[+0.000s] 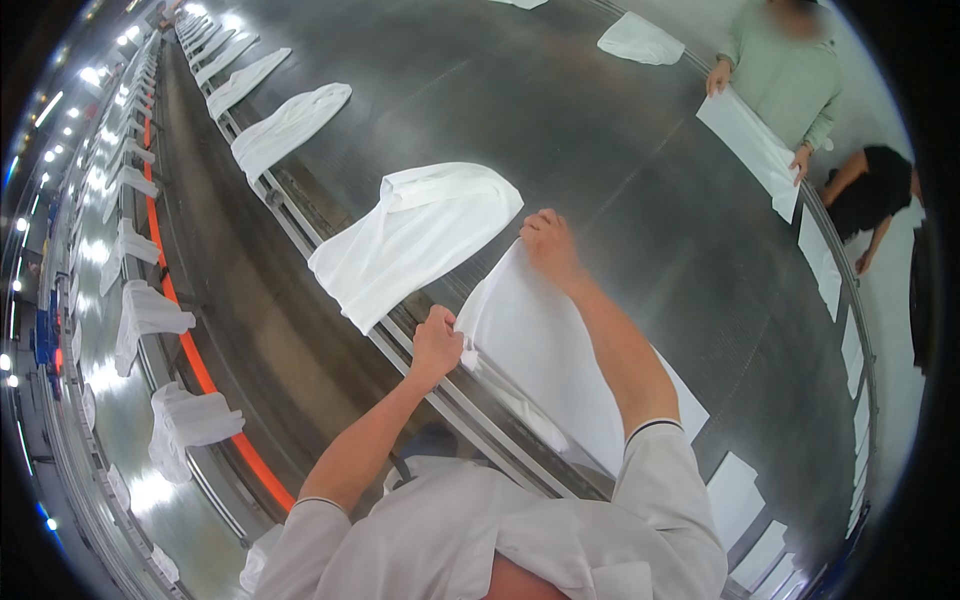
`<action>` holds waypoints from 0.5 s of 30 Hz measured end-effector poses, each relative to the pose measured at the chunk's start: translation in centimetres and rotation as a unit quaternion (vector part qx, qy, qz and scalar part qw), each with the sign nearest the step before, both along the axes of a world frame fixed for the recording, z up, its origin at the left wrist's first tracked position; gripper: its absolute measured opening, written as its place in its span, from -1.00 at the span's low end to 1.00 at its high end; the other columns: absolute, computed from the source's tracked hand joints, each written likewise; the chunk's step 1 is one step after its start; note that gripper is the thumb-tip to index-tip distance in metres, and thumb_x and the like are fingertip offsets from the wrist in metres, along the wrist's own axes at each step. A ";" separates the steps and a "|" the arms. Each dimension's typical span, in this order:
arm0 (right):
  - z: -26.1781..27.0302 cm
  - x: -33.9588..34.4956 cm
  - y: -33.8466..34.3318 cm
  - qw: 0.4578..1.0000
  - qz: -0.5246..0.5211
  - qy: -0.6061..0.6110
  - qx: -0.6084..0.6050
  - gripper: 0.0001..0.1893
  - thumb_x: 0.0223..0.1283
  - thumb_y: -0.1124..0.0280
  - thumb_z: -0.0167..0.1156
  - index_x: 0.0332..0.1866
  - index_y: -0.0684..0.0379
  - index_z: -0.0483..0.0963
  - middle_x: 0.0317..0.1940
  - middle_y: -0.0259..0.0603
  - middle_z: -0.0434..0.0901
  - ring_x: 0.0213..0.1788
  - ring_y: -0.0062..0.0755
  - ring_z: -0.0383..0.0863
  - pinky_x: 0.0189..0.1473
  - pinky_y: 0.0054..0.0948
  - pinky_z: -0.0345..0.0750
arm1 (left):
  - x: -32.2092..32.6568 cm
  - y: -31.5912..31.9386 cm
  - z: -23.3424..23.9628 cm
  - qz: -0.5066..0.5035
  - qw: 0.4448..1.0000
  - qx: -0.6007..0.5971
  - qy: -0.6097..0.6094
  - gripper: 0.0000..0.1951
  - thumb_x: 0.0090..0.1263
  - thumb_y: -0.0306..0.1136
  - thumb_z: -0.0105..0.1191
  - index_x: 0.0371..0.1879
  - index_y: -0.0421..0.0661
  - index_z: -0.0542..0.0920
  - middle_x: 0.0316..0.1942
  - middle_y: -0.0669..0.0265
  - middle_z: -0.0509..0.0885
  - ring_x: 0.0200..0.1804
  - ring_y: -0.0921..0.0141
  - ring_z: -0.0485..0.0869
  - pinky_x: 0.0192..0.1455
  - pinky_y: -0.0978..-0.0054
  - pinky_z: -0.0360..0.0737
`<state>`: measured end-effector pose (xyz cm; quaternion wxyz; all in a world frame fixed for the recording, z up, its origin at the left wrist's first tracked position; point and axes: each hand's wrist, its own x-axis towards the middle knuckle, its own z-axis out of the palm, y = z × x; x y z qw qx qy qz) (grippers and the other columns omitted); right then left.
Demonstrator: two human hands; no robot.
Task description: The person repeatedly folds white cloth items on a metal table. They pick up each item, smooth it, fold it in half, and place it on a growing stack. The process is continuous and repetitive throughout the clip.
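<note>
My left hand (437, 345) pinches one corner of a white cloth piece (555, 337) at the near edge of a long dark table. My right hand (550, 244) grips the same piece at its upper corner, so its edge is stretched between both hands. The rest of it spreads beneath my right forearm toward the lower right. Just up and left lies another white cloth piece (420, 225), folded over at its top and hanging slightly past the table edge. Beside my left hand, a bit of white material (525, 412) shows under the held cloth.
Metal rails (480, 427) run along the near table edge. More white pieces (292, 124) lie in a row up left. Across the table a person in a pale green top (787, 71) holds a white sheet (750, 150); another person in black (870, 187) bends beside them. An orange strip (202, 360) borders the neighbouring table.
</note>
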<state>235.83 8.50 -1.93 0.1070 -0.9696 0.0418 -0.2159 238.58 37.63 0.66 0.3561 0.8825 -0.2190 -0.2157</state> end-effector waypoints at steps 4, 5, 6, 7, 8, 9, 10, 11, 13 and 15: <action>1.4 -2.8 -2.2 0.998 0.062 0.022 0.003 -0.80 -0.05 0.66 0.16 -0.28 0.19 0.56 -0.19 -0.21 0.59 0.05 -0.16 0.51 0.11 -0.19 0.46 | -3.3 0.5 2.2 -0.061 0.995 0.046 -0.067 -0.79 0.25 -0.41 0.17 -0.17 -0.16 0.56 -0.41 0.08 0.68 -0.29 0.05 0.71 -0.15 0.14 0.64; 1.9 -4.0 -3.0 0.996 0.073 0.054 -0.010 -0.80 -0.05 0.68 0.15 -0.27 0.20 0.55 -0.20 -0.20 0.59 0.04 -0.14 0.52 0.10 -0.21 0.46 | -4.3 0.4 2.7 -0.091 0.990 0.067 -0.090 -0.81 0.27 -0.39 0.15 -0.18 -0.14 0.56 -0.41 0.08 0.67 -0.27 0.04 0.70 -0.12 0.12 0.63; 2.4 -5.7 -3.7 0.993 0.083 0.086 -0.023 -0.80 -0.04 0.69 0.14 -0.27 0.22 0.54 -0.21 -0.18 0.58 0.02 -0.13 0.52 0.09 -0.22 0.47 | -5.6 0.2 3.1 -0.146 0.979 0.087 -0.113 -0.83 0.28 -0.39 0.13 -0.19 -0.14 0.54 -0.41 0.09 0.68 -0.27 0.04 0.70 -0.13 0.11 0.64; 2.8 -7.5 -4.2 0.988 0.091 0.119 -0.034 -0.80 -0.04 0.70 0.13 -0.27 0.23 0.53 -0.22 -0.16 0.58 0.01 -0.11 0.52 0.08 -0.23 0.48 | -6.9 0.0 3.3 -0.202 0.964 0.107 -0.135 -0.84 0.29 -0.40 0.10 -0.20 -0.15 0.53 -0.41 0.10 0.69 -0.27 0.03 0.71 -0.15 0.10 0.64; 3.1 -9.5 -4.7 0.988 0.076 0.131 -0.023 -0.80 -0.04 0.71 0.12 -0.27 0.25 0.52 -0.23 -0.14 0.58 0.00 -0.10 0.52 0.06 -0.24 0.49 | -8.4 -0.4 3.4 -0.262 0.942 0.136 -0.159 -0.85 0.29 -0.40 0.08 -0.21 -0.15 0.52 -0.41 0.11 0.70 -0.27 0.03 0.71 -0.16 0.09 0.64; 3.3 -11.8 -5.0 0.988 0.059 0.144 -0.011 -0.80 -0.03 0.72 0.11 -0.27 0.26 0.51 -0.23 -0.13 0.58 -0.01 -0.09 0.52 0.05 -0.26 0.49 | -10.2 -0.7 3.4 -0.265 0.948 0.115 -0.131 -0.89 0.33 -0.40 0.05 -0.24 -0.13 0.52 -0.43 0.12 0.68 -0.28 0.04 0.71 -0.20 0.07 0.63; 3.4 -14.1 -5.2 0.989 0.051 0.141 -0.013 -0.81 -0.03 0.73 0.10 -0.27 0.28 0.50 -0.24 -0.11 0.58 -0.02 -0.08 0.52 0.04 -0.28 0.50 | -12.2 -1.2 3.4 -0.272 0.951 0.104 -0.104 -0.92 0.38 -0.39 0.02 -0.26 -0.11 0.51 -0.45 0.13 0.66 -0.29 0.04 0.70 -0.23 0.05 0.62; 3.6 -16.2 -5.6 0.986 0.034 0.163 0.008 -0.81 -0.02 0.74 0.11 -0.27 0.28 0.50 -0.24 -0.10 0.57 -0.02 -0.08 0.52 0.04 -0.28 0.50 | -14.1 -1.6 3.3 -0.277 0.953 0.095 -0.074 -0.93 0.42 -0.39 -0.01 -0.29 -0.10 0.51 -0.48 0.14 0.65 -0.29 0.04 0.70 -0.26 0.04 0.60; 4.0 -20.0 -6.0 0.984 0.020 0.176 0.026 -0.81 -0.01 0.75 0.11 -0.26 0.29 0.49 -0.24 -0.09 0.57 -0.02 -0.08 0.51 0.04 -0.29 0.51 | -17.2 -2.4 3.1 -0.328 0.939 0.068 -0.071 -0.92 0.43 -0.38 0.00 -0.29 -0.10 0.51 -0.48 0.14 0.66 -0.31 0.03 0.70 -0.30 0.03 0.60; 4.5 -23.4 -6.0 0.988 0.015 0.144 0.055 -0.79 0.00 0.76 0.14 -0.24 0.28 0.51 -0.24 -0.12 0.56 -0.03 -0.10 0.51 0.05 -0.29 0.51 | -19.3 -3.4 2.9 -0.364 0.928 0.051 -0.056 -0.90 0.44 -0.37 0.01 -0.28 -0.11 0.51 -0.47 0.12 0.67 -0.33 0.02 0.70 -0.31 0.03 0.59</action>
